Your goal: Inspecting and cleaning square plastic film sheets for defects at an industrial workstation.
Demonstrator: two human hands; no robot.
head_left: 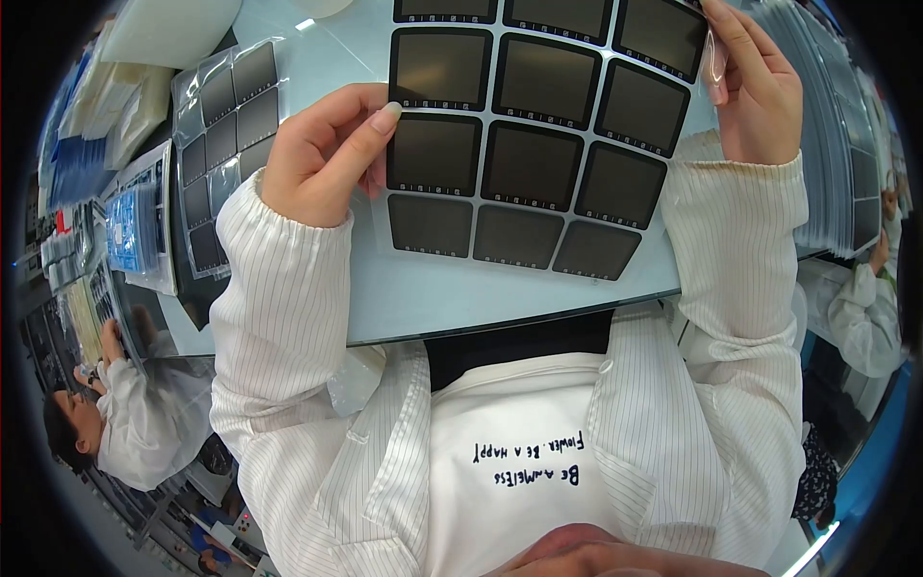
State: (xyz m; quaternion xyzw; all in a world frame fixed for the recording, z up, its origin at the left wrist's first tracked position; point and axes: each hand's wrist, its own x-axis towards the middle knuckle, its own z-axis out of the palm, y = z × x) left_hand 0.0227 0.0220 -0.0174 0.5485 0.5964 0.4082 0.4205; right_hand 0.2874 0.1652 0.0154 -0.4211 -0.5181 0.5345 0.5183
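Observation:
A clear sheet with rows of dark, black-framed rectangular panels (534, 163) is held up over the glass-topped table (471, 298). My left hand (332, 154) pinches its left edge, thumb on top and fingers underneath. At the upper right edge, my right hand (755, 82) grips the same sheet between thumb and fingers. Each panel carries a row of small pale marks along its lower border. The sheet's far end runs out of the picture at the top.
At left lies another sheet of dark panels (226, 125), with a blue wrapped stack (135, 231) beside it. A tall pile of clear-wrapped sheets (827, 144) stands at right. White foam sheets (168, 29) sit far left. Co-workers in white (154, 423) sit on both sides.

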